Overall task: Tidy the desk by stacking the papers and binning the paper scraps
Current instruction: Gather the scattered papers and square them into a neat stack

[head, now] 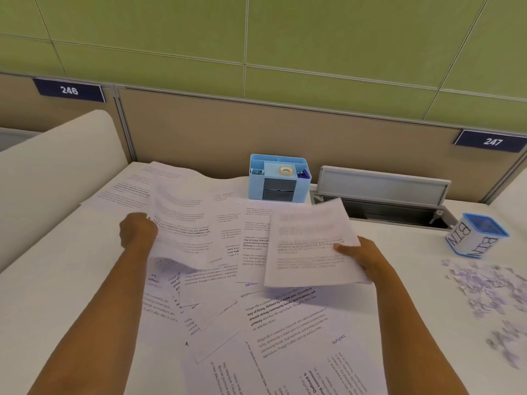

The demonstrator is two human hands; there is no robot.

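Note:
Several printed sheets (285, 332) lie scattered and overlapping across the white desk (413, 352). My left hand (137, 232) grips the left edge of one curling sheet (182, 223), lifted off the pile. My right hand (362, 258) holds another sheet (310, 243) by its right edge, thumb on top, raised above the spread. A heap of small paper scraps (484, 286) lies on the desk at the right. Behind the scraps stands a small white box with a blue rim marked BIN (476, 235).
A light blue desk organiser (278, 178) with tape and clips stands at the back centre. To its right an open cable hatch (390, 212) is set in the desk. A beige partition (228, 132) closes the back; a white side panel (57, 166) rises at the left.

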